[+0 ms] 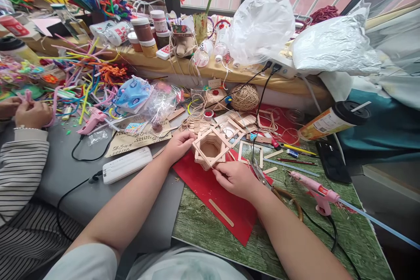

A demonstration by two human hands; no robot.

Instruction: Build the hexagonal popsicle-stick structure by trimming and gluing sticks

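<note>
Between my hands is a star-shaped box of stacked craft sticks (201, 159), its hollow middle facing up toward me. Fingers of my left hand (180, 146) close on its upper left side. At its lower right edge my right hand (233, 176) is pinched against the sticks; the fingertips are partly hidden. Under the box lies a red sheet (193, 177), with one loose craft stick (221, 212) on it. Square stick frames (251, 152) and scissors (259, 173) are just right of the box.
A pink glue gun (320, 190) with a long glue stick lies at right, near a black phone (333, 162) and a lidded cup (334, 120). Left are a white power bank (127, 165) and another glue gun (93, 120). A co-worker's hands (31, 113) hold pipe cleaners. Twine (245, 97) sits behind.
</note>
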